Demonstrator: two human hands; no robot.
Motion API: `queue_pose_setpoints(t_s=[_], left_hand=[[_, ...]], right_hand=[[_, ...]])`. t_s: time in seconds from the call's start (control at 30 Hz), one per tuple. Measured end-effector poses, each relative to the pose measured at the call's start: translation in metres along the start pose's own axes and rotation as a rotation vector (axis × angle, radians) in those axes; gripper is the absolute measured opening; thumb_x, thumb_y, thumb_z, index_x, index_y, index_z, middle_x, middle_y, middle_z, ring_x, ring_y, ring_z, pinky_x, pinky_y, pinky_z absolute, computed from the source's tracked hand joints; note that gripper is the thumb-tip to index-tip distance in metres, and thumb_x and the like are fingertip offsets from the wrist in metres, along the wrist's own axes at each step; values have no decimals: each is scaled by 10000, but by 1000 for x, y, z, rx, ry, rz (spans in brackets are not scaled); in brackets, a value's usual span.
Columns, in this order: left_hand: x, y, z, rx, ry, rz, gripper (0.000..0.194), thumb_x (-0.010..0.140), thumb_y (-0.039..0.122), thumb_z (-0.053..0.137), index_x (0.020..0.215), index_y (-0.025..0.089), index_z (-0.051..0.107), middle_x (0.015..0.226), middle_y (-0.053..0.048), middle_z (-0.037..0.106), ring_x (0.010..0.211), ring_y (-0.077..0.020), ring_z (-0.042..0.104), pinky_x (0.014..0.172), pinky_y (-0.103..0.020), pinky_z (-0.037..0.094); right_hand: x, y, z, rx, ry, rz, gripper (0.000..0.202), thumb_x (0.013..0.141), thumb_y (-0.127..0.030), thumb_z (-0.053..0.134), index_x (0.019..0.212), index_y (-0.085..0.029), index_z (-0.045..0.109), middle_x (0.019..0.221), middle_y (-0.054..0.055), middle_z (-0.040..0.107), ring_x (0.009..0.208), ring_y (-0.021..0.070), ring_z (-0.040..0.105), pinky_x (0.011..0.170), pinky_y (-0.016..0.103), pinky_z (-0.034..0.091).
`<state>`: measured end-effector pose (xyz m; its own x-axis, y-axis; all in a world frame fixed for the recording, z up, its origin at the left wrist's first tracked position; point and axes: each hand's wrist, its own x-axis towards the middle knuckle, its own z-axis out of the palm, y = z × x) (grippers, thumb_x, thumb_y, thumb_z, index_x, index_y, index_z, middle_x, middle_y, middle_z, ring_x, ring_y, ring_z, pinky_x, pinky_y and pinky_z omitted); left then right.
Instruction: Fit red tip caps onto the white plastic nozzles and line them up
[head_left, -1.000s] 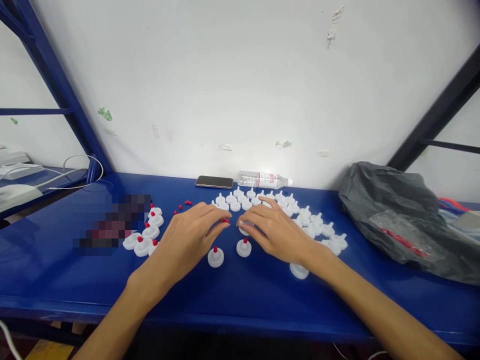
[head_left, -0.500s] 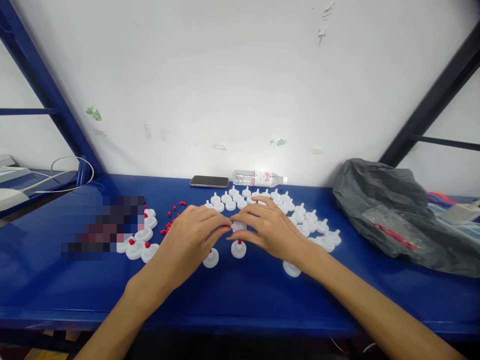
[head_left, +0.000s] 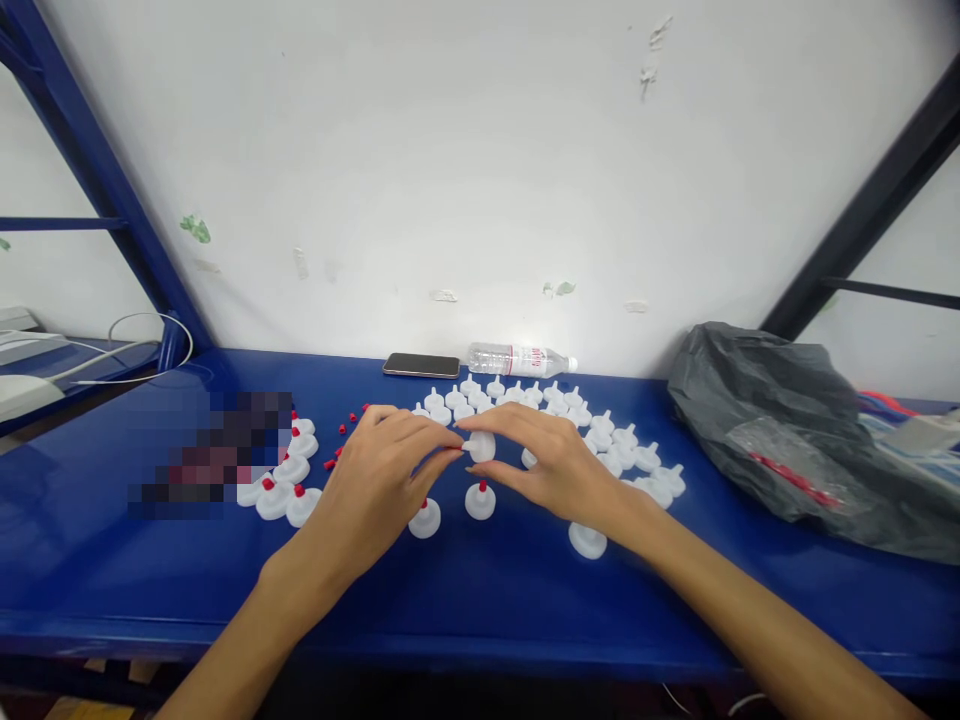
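Your left hand (head_left: pixel 375 475) pinches the white plastic disc-based nozzle (head_left: pixel 483 448) by its tip, seemingly to steady it; your right hand (head_left: pixel 553 450) curves around, its hold unclear.

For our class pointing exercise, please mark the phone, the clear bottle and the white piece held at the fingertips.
Phone (head_left: pixel 421 366): head view, middle of its dark face.
Clear bottle (head_left: pixel 526 360): head view, on its label.
White piece (head_left: pixel 482 447): head view, on its round base.
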<state>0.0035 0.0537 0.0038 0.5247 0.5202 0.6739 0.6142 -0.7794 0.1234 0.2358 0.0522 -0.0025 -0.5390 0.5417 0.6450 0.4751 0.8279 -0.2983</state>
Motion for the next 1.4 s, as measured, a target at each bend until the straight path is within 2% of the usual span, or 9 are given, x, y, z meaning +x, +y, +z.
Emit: queue_pose_setpoints(t_s=[0.17,0.3,0.5,0.67,0.77,0.9,1.2,1.4], left_hand=[[0,1,-1,-48,28,2,122,1015,219,602,1034,229,722,995,20,807,853,-167,706,908,-375,427],[1,2,-1,-94,62,-30,102,996,209,633,1030,241,724,1023,22,796,913,-168,704,903,-358,447],[-1,5,-1,-97,150,20,92,974,153,653,1010,229,689,987,38,766,893,-142,675,900,-323,454],[0,10,-2,-125,91,-64,153,991,76,550,969,223,585,919,26,653,833,-139,593,768,-277,445],[0,14,0,-176,104,-85,197,994,33,463,938,217,505,917,9,566,803,-127,560,700,-251,431],[-1,16,1,-225,128,-67,236,988,7,454,872,213,447,901,13,524,778,-104,532,677,-223,417],[-3,12,0,-285,120,-69,273,953,-20,449,807,210,422,863,22,552,821,-91,617,698,-201,468],[-3,13,-1,-275,129,-51,318,916,-68,437,768,209,386,812,31,532,832,-81,651,675,-182,468]], right_hand=[[1,-2,0,9,19,-5,401,982,-264,674,1369,-312,583,1232,36,723,1134,209,696,991,386,588],[1,-3,0,6,53,-12,348,982,-238,669,1321,-283,603,1208,38,727,1114,198,702,988,369,590],[0,-3,0,7,124,-35,391,937,-227,735,1304,-279,612,1190,27,748,1083,192,723,963,351,606],[3,-11,2,124,247,53,363,850,-219,828,1181,-277,690,1109,-4,789,1009,184,763,915,325,634],[6,-17,2,270,282,124,338,830,-217,845,1131,-287,705,1102,-15,793,1058,195,762,967,345,631],[8,-21,2,366,277,162,278,812,-219,861,1040,-285,716,1078,-21,799,1104,203,753,1002,340,620],[5,-19,3,277,259,144,167,808,-224,865,889,-274,728,988,-24,820,1082,230,764,868,295,651],[5,-21,5,213,273,59,191,794,-171,868,923,-265,763,1017,-9,825,1030,219,780,909,315,643]])
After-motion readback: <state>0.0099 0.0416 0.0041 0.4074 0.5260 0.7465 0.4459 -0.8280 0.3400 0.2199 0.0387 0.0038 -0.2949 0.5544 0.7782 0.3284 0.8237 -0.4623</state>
